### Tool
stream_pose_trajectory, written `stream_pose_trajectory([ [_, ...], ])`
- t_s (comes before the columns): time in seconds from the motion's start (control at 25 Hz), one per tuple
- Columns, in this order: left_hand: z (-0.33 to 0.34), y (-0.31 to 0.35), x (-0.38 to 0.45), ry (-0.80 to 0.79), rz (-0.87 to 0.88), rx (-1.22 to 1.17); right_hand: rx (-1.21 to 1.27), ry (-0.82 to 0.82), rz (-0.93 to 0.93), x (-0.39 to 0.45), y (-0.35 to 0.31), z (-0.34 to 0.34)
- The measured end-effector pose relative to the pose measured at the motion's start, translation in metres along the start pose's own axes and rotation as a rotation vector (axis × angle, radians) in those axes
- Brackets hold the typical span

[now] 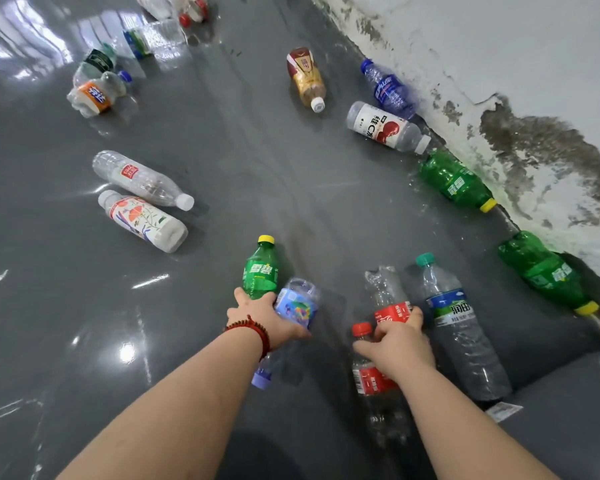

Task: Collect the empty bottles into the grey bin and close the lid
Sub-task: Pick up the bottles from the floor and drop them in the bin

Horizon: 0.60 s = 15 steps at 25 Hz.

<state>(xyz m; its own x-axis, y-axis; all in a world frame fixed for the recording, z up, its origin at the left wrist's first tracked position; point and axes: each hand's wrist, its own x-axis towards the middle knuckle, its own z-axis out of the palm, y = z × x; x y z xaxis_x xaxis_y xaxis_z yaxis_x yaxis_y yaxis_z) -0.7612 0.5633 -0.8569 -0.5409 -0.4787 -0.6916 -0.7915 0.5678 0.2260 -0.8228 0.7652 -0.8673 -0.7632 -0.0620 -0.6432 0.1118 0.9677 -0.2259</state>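
both hands gripping empty plastic bottles on a glossy grey floor strewn with more of them

the left hand [262, 318] curls round a small green ribbed bottle with a yellow cap [261, 268], cap pointing away, and a clear bottle with a blue label [297, 306], its lilac cap toward the person; the right hand [397, 336] grips two clear red-labelled cola bottles [390, 306], long axes running away; just beside lies a tall clear teal-capped bottle [454, 317]; two green bottles [456, 181] rest along the stained white wall [534, 98]
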Motion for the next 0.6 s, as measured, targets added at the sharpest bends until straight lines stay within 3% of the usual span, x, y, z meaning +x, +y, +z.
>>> stream_pose_trajectory([
  [0.12,-0.016,-0.012,-0.028,0.072,0.057,0.153,0.08,0.006,-0.103,-0.015,-0.027,-0.022],
  [0.24,-0.064,0.009,-0.05,0.212,0.14,0.194,0.104,0.151,-0.181,-0.04,-0.063,-0.084],
  [0.44,-0.163,0.12,-0.108,0.401,0.431,0.131,0.145,0.526,-0.189,-0.113,-0.107,-0.232],
  [0.6,-0.198,0.227,-0.175,0.38,0.618,0.105,0.08,0.862,-0.05,-0.177,-0.08,-0.35],
])
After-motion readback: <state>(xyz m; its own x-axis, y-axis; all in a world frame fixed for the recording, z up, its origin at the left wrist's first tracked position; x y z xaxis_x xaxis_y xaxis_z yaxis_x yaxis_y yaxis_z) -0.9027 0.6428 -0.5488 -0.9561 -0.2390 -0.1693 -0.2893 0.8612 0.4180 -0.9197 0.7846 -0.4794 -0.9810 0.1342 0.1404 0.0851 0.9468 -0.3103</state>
